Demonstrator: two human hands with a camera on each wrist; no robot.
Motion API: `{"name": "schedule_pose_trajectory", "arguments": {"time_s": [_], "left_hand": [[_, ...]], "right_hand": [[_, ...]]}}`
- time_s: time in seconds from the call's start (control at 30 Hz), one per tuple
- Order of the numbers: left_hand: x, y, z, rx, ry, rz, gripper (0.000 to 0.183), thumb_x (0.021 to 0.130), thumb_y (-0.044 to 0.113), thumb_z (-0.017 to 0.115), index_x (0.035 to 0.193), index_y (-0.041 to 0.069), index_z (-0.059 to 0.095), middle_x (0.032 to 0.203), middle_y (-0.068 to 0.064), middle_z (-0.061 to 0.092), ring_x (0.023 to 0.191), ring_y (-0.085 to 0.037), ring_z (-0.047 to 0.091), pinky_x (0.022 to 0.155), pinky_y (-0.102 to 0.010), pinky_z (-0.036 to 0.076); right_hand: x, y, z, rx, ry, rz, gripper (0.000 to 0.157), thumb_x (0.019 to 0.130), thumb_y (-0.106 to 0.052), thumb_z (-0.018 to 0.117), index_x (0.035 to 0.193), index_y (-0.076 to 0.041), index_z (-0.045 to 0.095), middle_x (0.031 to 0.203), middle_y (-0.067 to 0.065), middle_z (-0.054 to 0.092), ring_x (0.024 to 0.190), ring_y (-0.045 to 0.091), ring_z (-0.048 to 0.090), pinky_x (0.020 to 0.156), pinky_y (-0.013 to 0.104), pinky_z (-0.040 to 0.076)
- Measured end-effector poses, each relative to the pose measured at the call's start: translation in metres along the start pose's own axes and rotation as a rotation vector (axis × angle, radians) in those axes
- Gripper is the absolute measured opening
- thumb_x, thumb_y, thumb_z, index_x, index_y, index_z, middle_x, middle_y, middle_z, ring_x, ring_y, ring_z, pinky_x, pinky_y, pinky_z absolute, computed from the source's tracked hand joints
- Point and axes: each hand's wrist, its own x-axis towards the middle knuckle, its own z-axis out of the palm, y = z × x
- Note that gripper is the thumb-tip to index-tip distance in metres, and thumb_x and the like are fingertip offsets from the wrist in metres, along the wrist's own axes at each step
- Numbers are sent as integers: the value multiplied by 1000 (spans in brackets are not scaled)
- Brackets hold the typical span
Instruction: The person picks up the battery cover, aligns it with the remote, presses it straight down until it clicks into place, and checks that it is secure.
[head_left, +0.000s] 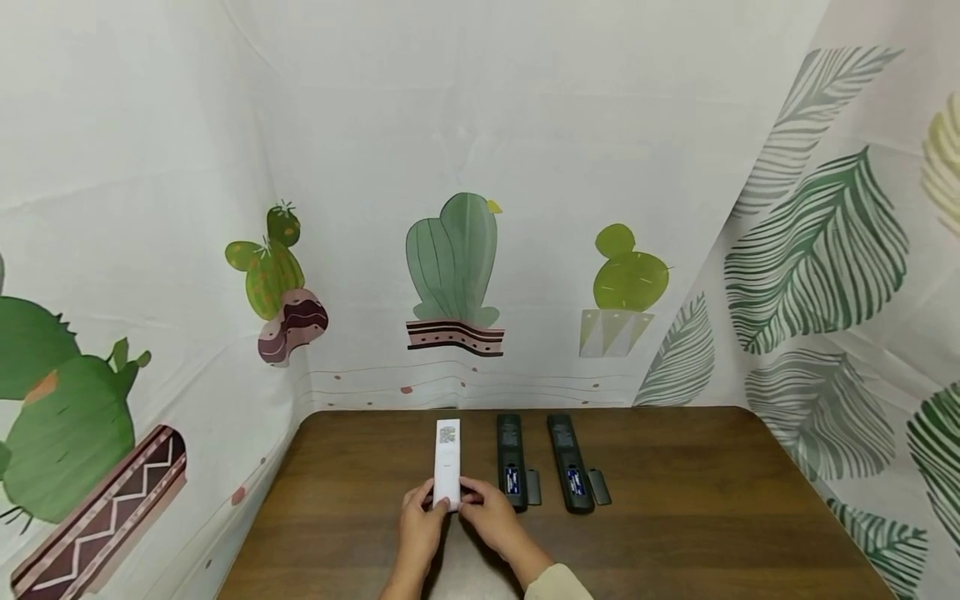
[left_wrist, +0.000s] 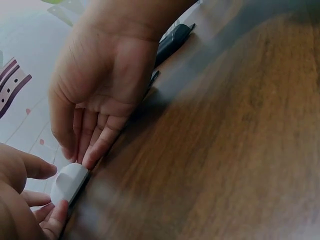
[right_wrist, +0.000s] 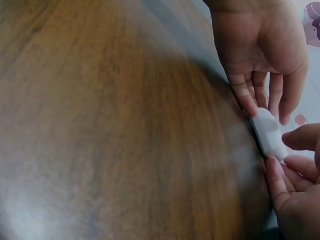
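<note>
A white remote control lies back side up on the table, its near end between both hands. My left hand grips its left side, thumb near the lower edge. From the right, my right hand holds the same end with thumb and fingers. Both wrist views show the rounded white end of the remote low over the wood, fingertips on either side. Whether it is slightly lifted I cannot tell. To the right lie a black remote and another black remote, their battery compartments uncovered with blue batteries inside.
One dark battery cover lies beside the nearer black remote, and a second cover beside the farther one. The brown wooden table meets a cactus-printed cloth at its back edge.
</note>
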Motion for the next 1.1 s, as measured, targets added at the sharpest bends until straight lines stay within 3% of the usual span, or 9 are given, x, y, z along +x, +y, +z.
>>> {"name": "schedule_pose_trajectory", "arguments": {"time_s": [0.27, 0.5, 0.7, 0.9, 1.1], "left_hand": [[-1, 9, -3, -36, 33, -26, 44, 87, 3, 67, 129, -8, 63, 125, -23, 58, 108, -31, 59, 79, -24, 48], [-3, 19, -3, -87, 33, -35, 43, 88, 3, 65, 130, -5, 63, 124, -20, 57, 108, -28, 57, 78, -19, 46], [-4, 26, -1, -146, 24, -43, 40, 89, 3, 63, 129, -3, 63, 122, -19, 59, 109, -30, 59, 78, -20, 48], [-6, 29, 0, -160, 3, -53, 40, 88, 3, 63, 128, -1, 63, 122, -18, 61, 108, -28, 59, 77, -21, 48], [-8, 31, 2, -169, -8, -34, 40, 88, 2, 63, 128, 0, 63, 122, -18, 61, 107, -29, 60, 76, -21, 49]], "right_hand": [[-1, -6, -3, 2, 13, 11, 43, 90, -10, 66, 132, 0, 64, 110, 16, 73, 96, 16, 65, 77, 24, 52], [-2, -16, -10, -3, 57, 4, 41, 92, -12, 63, 131, -1, 64, 122, 21, 69, 103, 24, 66, 81, 33, 55], [-3, -17, -16, -15, 76, -20, 37, 96, -14, 63, 131, -2, 65, 126, 19, 67, 108, 27, 66, 83, 31, 54], [-4, -17, -25, -13, 98, -43, 34, 97, -15, 62, 128, -3, 66, 125, 20, 66, 102, 22, 66, 77, 25, 53], [-4, -18, -33, 71, 101, -50, 33, 98, -12, 60, 129, -1, 65, 120, 26, 65, 93, 10, 63, 72, 23, 54]]}}
